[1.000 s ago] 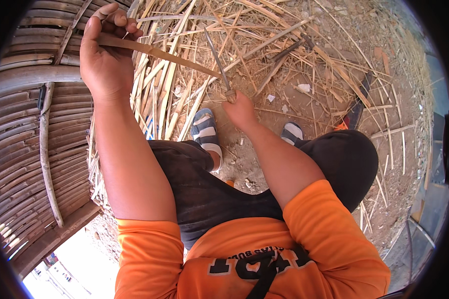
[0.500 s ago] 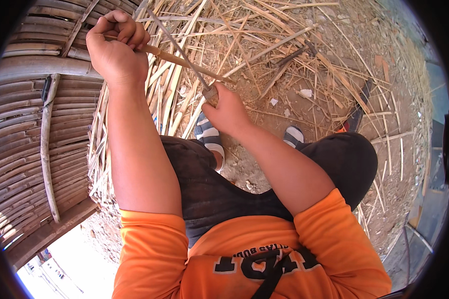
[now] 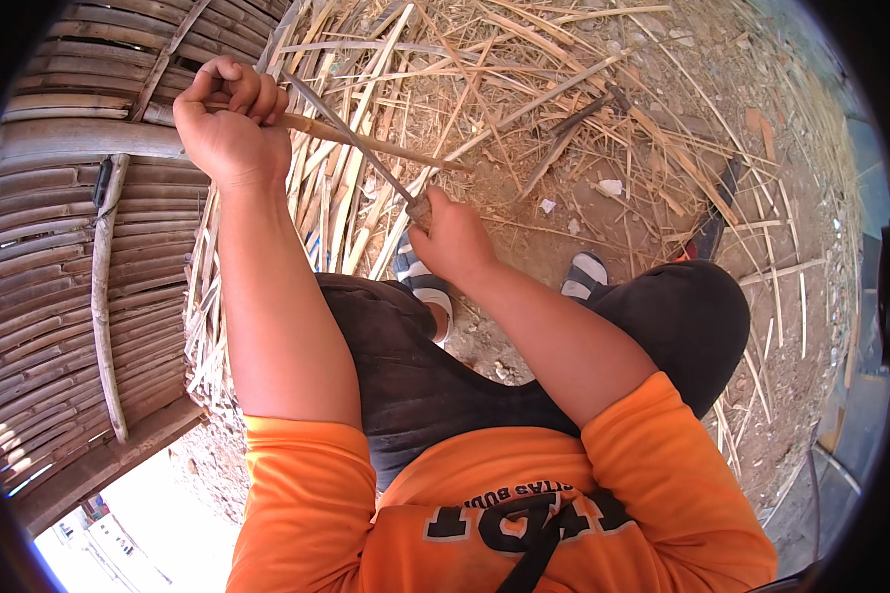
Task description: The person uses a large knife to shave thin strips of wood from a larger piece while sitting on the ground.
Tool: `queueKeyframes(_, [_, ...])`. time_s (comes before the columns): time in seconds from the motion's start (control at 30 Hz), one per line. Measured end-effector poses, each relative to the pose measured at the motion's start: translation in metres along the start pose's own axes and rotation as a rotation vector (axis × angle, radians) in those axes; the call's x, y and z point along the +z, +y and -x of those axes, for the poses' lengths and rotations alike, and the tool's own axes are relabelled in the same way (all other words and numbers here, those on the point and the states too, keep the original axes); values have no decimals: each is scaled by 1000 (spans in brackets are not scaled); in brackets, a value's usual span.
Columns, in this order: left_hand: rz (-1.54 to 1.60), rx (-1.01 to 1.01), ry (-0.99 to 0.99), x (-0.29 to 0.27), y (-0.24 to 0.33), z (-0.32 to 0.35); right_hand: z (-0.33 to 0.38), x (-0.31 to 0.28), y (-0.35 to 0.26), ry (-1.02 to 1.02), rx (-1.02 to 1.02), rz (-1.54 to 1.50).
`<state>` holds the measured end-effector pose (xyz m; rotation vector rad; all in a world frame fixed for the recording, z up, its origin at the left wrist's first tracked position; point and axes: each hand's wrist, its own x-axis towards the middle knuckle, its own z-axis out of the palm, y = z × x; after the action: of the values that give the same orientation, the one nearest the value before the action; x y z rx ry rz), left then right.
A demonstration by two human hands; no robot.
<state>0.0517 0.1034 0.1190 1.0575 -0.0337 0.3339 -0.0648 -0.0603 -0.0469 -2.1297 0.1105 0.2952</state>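
My left hand (image 3: 235,128), at the upper left, has its fingers curled round one end of a thin bamboo stick (image 3: 415,155). The stick points to the right, its free end above my feet. In my right hand (image 3: 457,239) is the handle of a knife with a long, narrow blade (image 3: 386,174). That blade slants up and left, crossing the stick a short way from my left fingers. Whether the edge touches the stick I cannot tell. The fingers of my right hand are mostly hidden behind its back and thumb.
Split bamboo strips (image 3: 366,89) lie heaped over the ground ahead. A slatted bamboo wall (image 3: 40,247) stands close on my left. On the right lies a long dark tool (image 3: 710,232) with an orange-red part. My striped shoes (image 3: 585,275) are below my hands.
Both hands have come slightly nearer to me, with the stick and the knife still in them. The blade now crosses the stick closer to my left hand.
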Motion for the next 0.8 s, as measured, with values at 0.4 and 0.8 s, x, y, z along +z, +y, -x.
queueKeyframes(0.4, [18,-68,-229,7,-1,2,-15,-7,3,6,17,-163])
queueKeyframes(0.8, [72,-126,-271,-16,7,-3,-28,-16,9,-101,-85,-91])
